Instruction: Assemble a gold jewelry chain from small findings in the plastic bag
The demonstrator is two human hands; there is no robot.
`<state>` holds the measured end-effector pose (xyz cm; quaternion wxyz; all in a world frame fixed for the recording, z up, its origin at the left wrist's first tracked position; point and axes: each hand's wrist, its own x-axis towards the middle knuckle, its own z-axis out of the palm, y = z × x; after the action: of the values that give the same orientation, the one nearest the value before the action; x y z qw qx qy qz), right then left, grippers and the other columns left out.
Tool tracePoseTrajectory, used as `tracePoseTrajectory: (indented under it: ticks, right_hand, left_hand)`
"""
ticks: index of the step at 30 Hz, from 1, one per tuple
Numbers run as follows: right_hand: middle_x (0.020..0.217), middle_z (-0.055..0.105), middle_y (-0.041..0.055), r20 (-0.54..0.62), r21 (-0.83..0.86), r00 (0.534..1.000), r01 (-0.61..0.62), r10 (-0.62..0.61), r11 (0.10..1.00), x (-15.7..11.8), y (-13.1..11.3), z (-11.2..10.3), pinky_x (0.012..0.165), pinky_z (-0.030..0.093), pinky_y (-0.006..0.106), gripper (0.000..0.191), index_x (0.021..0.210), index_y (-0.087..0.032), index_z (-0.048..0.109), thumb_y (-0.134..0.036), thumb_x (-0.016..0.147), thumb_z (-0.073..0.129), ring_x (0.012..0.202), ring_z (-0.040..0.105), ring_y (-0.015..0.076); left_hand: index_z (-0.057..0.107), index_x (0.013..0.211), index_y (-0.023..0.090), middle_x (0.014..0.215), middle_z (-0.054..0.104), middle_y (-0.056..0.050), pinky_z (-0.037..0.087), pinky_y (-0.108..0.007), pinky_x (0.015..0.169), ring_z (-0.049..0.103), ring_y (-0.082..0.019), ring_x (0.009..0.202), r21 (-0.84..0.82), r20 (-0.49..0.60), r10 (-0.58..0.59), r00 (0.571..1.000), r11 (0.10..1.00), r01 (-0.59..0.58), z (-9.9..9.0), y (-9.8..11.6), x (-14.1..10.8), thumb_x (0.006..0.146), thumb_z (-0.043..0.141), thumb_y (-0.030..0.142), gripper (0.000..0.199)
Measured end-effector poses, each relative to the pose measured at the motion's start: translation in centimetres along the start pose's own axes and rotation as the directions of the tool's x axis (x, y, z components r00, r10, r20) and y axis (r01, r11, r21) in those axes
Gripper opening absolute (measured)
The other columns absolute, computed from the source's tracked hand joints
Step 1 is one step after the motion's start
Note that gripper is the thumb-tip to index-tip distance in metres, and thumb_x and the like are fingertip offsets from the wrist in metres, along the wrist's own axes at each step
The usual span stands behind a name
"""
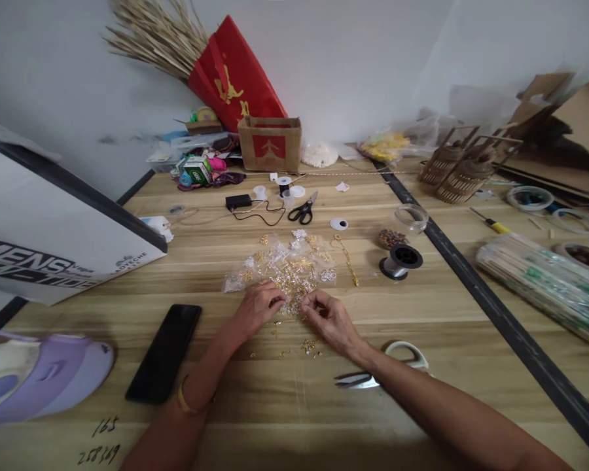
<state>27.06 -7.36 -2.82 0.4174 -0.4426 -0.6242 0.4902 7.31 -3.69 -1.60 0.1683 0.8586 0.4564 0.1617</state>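
Note:
A pile of small gold and silver jewellery pieces (294, 278), partly in clear plastic bags (235, 281), lies on the wooden table. My left hand (260, 307) is at the pile's lower left edge, its fingers bent and pressed together; anything between them is too small to make out. At the lower right edge, my right hand (328, 317) pinches with thumb and forefinger, and what it holds cannot be made out. Just below the hands lie small loose gold pieces (309, 345). A gold chain (347, 261) is stretched out right of the pile.
Silver scissors (363, 379) lie partly under my right forearm. A black phone (164, 353) is left of my left arm. Right of the pile stand a wire spool (400, 261) and a bead jar (410, 221). Black scissors (303, 209) lie behind it.

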Motion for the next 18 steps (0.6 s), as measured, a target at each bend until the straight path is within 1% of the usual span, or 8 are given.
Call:
tracePoseTrajectory:
  ticks: [6, 12, 14, 18]
  right_hand:
    - [0.067, 0.053, -0.0008, 0.006, 0.006, 1.000, -0.003, 0.002, 1.000, 0.01, -0.15, -0.03, 0.055, 0.037, 0.022, 0.015, 0.077, -0.017, 0.056, -0.030, 0.083, 0.054, 0.061, 0.047, 0.0115]
    - [0.066, 0.051, -0.0013, 0.005, 0.018, 1.000, -0.003, 0.003, 1.000, 0.02, 0.04, 0.04, 0.055, 0.036, 0.021, 0.015, 0.076, -0.016, 0.055, -0.030, 0.083, 0.054, 0.061, 0.046, 0.0111]
    - [0.066, 0.051, -0.0013, 0.003, 0.012, 1.000, -0.004, 0.004, 1.000, 0.02, 0.09, 0.06, 0.055, 0.036, 0.021, 0.015, 0.076, -0.016, 0.055, -0.030, 0.083, 0.054, 0.061, 0.046, 0.0112]
    - [0.066, 0.051, -0.0012, 0.005, 0.003, 1.000, -0.006, 0.006, 1.000, -0.01, 0.03, 0.04, 0.055, 0.036, 0.022, 0.014, 0.076, -0.016, 0.056, -0.029, 0.083, 0.054, 0.060, 0.045, 0.0112]
  left_hand:
    - [0.067, 0.077, 0.017, 0.074, 0.064, -0.004, 0.041, -0.029, 0.074, 0.056, -0.018, 0.076, -0.028, -0.024, -0.017, 1.000, 0.999, 0.016, -0.09, 0.04, 0.06, 0.084, 0.055, 0.018, 0.014]
    - [0.068, 0.079, 0.016, 0.074, 0.064, -0.003, 0.042, -0.028, 0.073, 0.057, -0.017, 0.074, -0.014, 0.005, -0.028, 1.000, 1.000, 0.028, -0.24, -0.15, -0.05, 0.080, 0.061, 0.018, 0.007]
    - [0.068, 0.079, 0.016, 0.075, 0.064, -0.003, 0.042, -0.028, 0.075, 0.057, -0.017, 0.076, 0.013, 0.007, -0.017, 1.000, 1.000, 0.017, -0.12, -0.14, -0.09, 0.080, 0.061, 0.018, 0.007]
    - [0.067, 0.078, 0.016, 0.075, 0.063, -0.003, 0.041, -0.028, 0.074, 0.056, -0.017, 0.076, 0.034, -0.001, 0.017, 1.000, 0.999, -0.017, 0.05, -0.02, -0.15, 0.084, 0.056, 0.017, 0.013]
